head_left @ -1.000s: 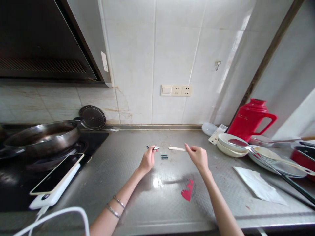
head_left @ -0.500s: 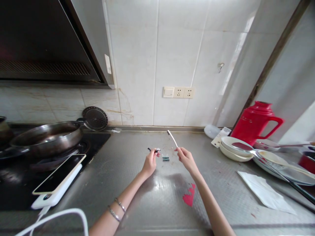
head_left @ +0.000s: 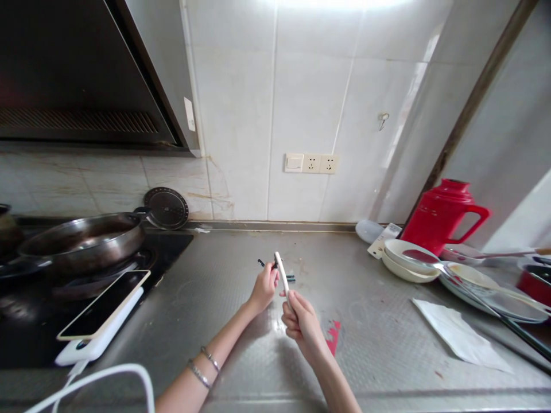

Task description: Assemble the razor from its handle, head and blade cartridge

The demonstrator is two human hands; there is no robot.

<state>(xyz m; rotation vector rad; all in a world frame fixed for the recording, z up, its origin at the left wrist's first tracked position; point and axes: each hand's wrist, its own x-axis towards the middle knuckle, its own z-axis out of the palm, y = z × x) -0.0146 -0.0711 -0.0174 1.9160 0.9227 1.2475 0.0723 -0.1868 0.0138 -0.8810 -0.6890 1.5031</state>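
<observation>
My right hand [head_left: 300,319] is closed round the lower end of a slim white stick-like tool [head_left: 282,274], which points up and away over the steel counter [head_left: 365,321]. Beside it, my left hand [head_left: 262,287] pinches a small dark object [head_left: 263,264] whose tip pokes out to the left. The white tool's top end lies close to my left fingers. Small dark-green pieces [head_left: 291,279] rest on the counter just behind the tool, partly hidden by it.
A phone on a white power bank [head_left: 101,315] with a white cable lies left by the hob and a steel pan [head_left: 81,241]. A red paper scrap [head_left: 332,337] is near my right hand. White paper [head_left: 460,338], stacked plates [head_left: 408,261] and a red jug [head_left: 443,215] stand right.
My right hand lifted the white tool off the counter, then drew it back and left until it stands next to my left hand. My left hand stayed almost still.
</observation>
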